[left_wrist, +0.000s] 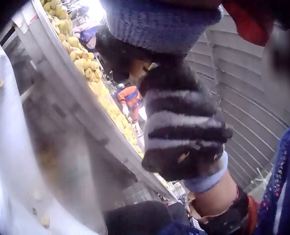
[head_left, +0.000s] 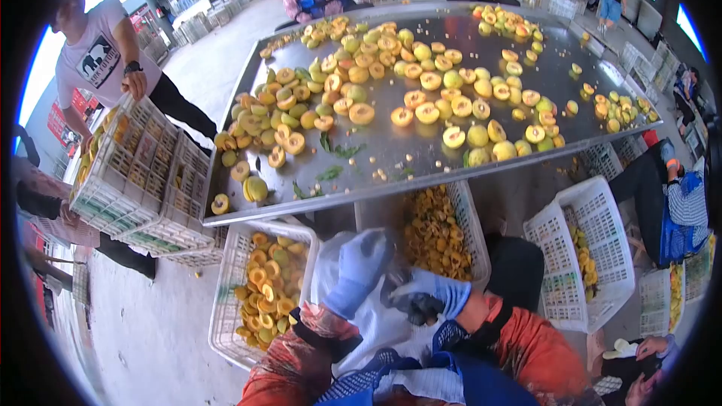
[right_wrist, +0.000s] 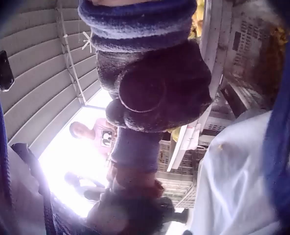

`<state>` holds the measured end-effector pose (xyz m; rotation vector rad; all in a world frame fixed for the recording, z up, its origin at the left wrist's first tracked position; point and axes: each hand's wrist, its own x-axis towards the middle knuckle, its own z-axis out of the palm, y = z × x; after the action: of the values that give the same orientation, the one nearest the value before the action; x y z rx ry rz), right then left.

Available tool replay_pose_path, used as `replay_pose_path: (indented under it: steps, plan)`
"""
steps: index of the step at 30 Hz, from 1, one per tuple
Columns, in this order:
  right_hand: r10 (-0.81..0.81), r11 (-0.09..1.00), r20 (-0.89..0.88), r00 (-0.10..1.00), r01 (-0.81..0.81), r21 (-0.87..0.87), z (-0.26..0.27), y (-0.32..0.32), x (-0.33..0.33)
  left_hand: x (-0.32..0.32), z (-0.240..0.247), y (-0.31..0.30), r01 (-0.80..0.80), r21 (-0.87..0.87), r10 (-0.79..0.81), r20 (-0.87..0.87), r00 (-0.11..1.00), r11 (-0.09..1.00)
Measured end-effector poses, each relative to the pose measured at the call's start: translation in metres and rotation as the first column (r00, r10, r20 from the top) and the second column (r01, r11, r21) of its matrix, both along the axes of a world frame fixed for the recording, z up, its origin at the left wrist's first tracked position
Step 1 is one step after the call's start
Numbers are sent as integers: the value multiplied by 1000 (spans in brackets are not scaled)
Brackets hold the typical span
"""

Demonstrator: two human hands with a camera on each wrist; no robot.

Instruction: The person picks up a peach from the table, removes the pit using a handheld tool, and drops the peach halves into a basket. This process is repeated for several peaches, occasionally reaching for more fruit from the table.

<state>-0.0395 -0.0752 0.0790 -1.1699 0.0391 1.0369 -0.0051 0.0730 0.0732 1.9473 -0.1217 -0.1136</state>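
Both hands wear blue knit gloves with black-coated palms, close together above the white cloth (head_left: 370,331) over the lap. The left hand (head_left: 361,265) has its fingers curled, its pale back toward the head camera. In the left wrist view a small orange-brown piece (left_wrist: 137,68) shows between the left hand's dark fingers, mostly hidden. Beside it, the right hand (head_left: 427,297) is curled into a fist, its black-coated fingers (left_wrist: 184,129) facing the left hand; I cannot tell whether it holds anything. Halved yellow fruit fills a white crate (head_left: 222,308) at the left.
A metal table (head_left: 376,158) bearing whole and halved fruit spans the front. Crates stand close around: one (head_left: 475,237) under its edge, another (head_left: 613,248) to the right. People sit across the table. At the left a standing person (head_left: 105,49) touches stacked crates (head_left: 147,173).
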Motion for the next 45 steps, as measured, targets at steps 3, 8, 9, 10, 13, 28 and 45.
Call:
replay_pose_path:
  steps: [3, 8, 9, 10, 13, 28, 45]
  plan:
    - [31, 999, -82, 996, -28, 42, -28, 0, 0, -3, 6, 0, 51, 73, -67, 248, 966, 996]
    - [77, 994, -24, 997, -78, -74, -12, -1, 4, 4, 6, -4, 16, -63, -36, -337, 941, 998]
    - [48, 999, -40, 998, -49, -21, -13, -1, 2, 5, 1, -2, 89, 2, -88, -106, 990, 996]
    - [19, 999, -57, 998, -18, 30, -14, -2, 0, 5, -6, 0, 143, 82, -153, 126, 980, 986]
    - [24, 964, -34, 999, -14, 267, -39, -2, -4, 5, 3, 4, 257, 129, -281, 233, 931, 958]
    - [685, 353, 655, 319, 641, -682, -99, -65, 34, 8, -86, 151, -379, -229, 386, -15, 923, 897]
    - [829, 349, 559, -4, 784, -513, 104, -5, -60, -94, -184, 309, -696, 117, 684, -358, 636, 708]
